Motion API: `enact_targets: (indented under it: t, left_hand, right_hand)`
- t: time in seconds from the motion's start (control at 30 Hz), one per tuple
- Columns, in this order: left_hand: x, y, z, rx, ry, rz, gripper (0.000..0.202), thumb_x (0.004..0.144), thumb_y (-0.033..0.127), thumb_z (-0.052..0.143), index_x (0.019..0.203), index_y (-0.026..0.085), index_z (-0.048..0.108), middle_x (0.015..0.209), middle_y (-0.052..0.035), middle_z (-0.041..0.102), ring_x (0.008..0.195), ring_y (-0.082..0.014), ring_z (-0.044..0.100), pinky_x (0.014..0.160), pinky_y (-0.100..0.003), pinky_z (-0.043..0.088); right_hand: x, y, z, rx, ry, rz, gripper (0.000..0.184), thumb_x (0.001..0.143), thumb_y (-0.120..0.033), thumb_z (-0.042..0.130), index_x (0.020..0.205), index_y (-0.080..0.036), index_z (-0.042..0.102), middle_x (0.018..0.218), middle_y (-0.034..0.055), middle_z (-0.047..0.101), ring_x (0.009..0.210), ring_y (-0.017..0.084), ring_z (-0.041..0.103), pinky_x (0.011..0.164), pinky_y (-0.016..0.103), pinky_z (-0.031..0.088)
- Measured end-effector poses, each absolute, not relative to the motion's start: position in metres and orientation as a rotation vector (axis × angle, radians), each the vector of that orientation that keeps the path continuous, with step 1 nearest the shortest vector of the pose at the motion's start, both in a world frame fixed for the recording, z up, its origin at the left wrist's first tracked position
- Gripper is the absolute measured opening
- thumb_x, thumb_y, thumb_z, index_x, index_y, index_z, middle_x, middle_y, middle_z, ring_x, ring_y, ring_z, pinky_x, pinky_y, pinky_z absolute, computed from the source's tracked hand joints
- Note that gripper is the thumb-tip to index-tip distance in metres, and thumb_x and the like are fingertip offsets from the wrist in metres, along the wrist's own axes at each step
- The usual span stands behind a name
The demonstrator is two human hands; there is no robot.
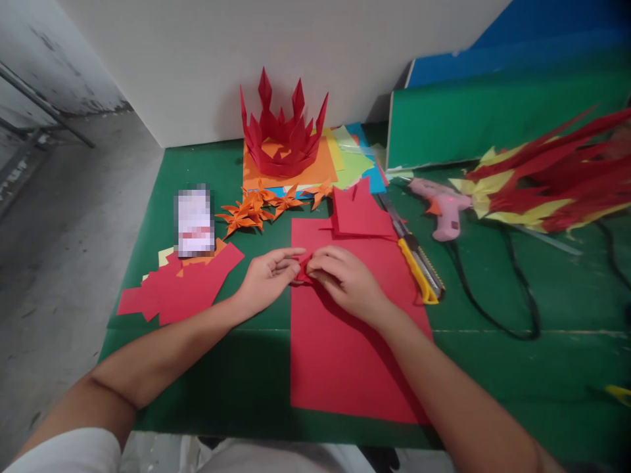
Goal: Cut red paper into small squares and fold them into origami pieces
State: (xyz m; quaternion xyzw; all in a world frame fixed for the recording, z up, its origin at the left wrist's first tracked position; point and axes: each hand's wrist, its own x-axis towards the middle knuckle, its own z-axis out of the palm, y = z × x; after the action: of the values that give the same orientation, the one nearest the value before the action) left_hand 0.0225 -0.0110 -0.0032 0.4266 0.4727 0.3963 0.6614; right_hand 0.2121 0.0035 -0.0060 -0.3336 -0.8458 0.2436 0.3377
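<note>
The left hand [269, 276] and right hand [345, 279] pinch one small red fold [303, 270] between them, above one red sheet [345, 355] at the front edge of the surface [493, 368]. One cutter [419, 266] and one glue gun [438, 207] lie to the right. One crown [282, 135] stands at the back edge, and one phone [195, 222] lies to the left.

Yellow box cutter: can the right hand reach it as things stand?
Probably yes: the box cutter lies bare beside the right hand, nothing between them, though it holds folded red paper.
</note>
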Motion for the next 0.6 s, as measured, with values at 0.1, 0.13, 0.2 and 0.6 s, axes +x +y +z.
enact_targets:
  t: [0.1, 0.13, 0.2, 0.6]
  left_hand:
    - [0.0224, -0.0107, -0.0035, 0.956, 1.058, 0.892, 0.040, 0.074, 0.026, 0.076, 0.111, 0.012, 0.067, 0.078, -0.0018, 0.072, 0.071, -0.0120, 0.070, 0.079, -0.029, 0.062]
    - [0.0223, -0.0105, -0.0038, 0.961, 1.057, 0.889, 0.040, 0.074, 0.027, 0.076, 0.111, 0.012, 0.067, 0.077, -0.0018, 0.072, 0.072, -0.0124, 0.070, 0.079, -0.029, 0.062]
    - [0.0222, -0.0104, -0.0046, 0.978, 1.061, 0.883, 0.041, 0.075, 0.028, 0.076, 0.111, 0.013, 0.066, 0.077, -0.0019, 0.072, 0.072, -0.0132, 0.071, 0.079, -0.030, 0.062]
    - [0.0276, -0.0111, -0.0054, 1.028, 1.103, 0.942, 0.016, 0.074, 0.024, 0.071, 0.086, 0.013, 0.067, 0.079, -0.0019, 0.072, 0.068, -0.0110, 0.071, 0.072, -0.025, 0.063]
  right_hand:
    - [0.2123, 0.0036, -0.0075, -0.874, -2.206, 0.625, 0.018, 0.095, -0.015, 0.046, 0.084, -0.021, 0.059, 0.084, 0.0057, 0.062, 0.079, 0.018, 0.057, 0.071, 0.030, 0.047]
    - [0.2124, 0.0036, -0.0080, -0.872, -2.206, 0.623, 0.018, 0.095, -0.015, 0.046, 0.085, -0.021, 0.059, 0.085, 0.0059, 0.062, 0.079, 0.018, 0.057, 0.072, 0.030, 0.047]
    - [0.2123, 0.0038, -0.0087, -0.867, -2.205, 0.624, 0.017, 0.094, -0.014, 0.046, 0.085, -0.021, 0.060, 0.085, 0.0061, 0.063, 0.080, 0.018, 0.058, 0.072, 0.030, 0.047]
    - [0.2121, 0.0026, -0.0074, -0.880, -2.202, 0.576, 0.016, 0.094, -0.015, 0.048, 0.086, -0.021, 0.060, 0.085, 0.0058, 0.062, 0.078, 0.018, 0.058, 0.070, 0.030, 0.047]
